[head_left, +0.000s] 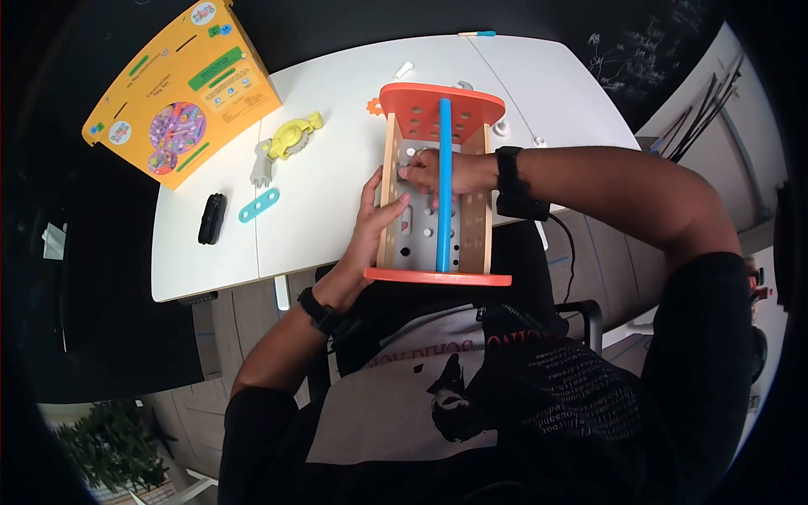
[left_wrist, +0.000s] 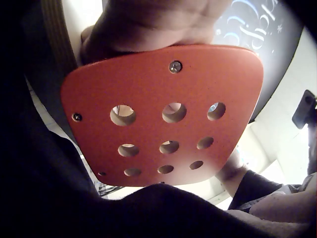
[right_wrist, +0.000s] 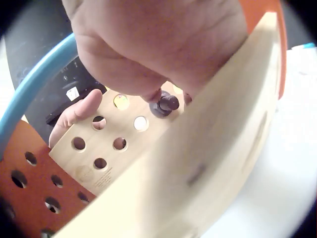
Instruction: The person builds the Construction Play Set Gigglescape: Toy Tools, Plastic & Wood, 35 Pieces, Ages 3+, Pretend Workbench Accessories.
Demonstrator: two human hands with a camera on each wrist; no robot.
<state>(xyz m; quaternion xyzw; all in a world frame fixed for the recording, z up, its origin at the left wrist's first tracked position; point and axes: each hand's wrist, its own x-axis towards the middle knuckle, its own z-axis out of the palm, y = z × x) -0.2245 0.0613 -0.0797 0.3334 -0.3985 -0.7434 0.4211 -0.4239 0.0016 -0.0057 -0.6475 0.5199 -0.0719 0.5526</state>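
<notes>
A toy toolbox with red end panels [head_left: 438,277], wooden sides [right_wrist: 111,144] and a blue bar [head_left: 445,185] stands tilted at the table's near edge. The left hand [head_left: 367,233] grips its left wooden side, thumb over the top edge. Inside the box, the right hand [head_left: 450,172] reaches past the blue bar. In the right wrist view its fingertips pinch a dark grey nut-and-bolt piece [right_wrist: 165,104] at a hole in the wooden side. The left wrist view shows the red end panel [left_wrist: 148,89] with round holes, below the left hand [left_wrist: 153,25].
A yellow box [head_left: 189,93] stands at the back left of the white table [head_left: 337,76]. Nearby lie a yellow-green toy tool [head_left: 290,139], a grey claw-shaped part [head_left: 261,168], a teal strip [head_left: 259,205] and a black object [head_left: 212,219]. Small white pieces [head_left: 404,70] lie around the toolbox.
</notes>
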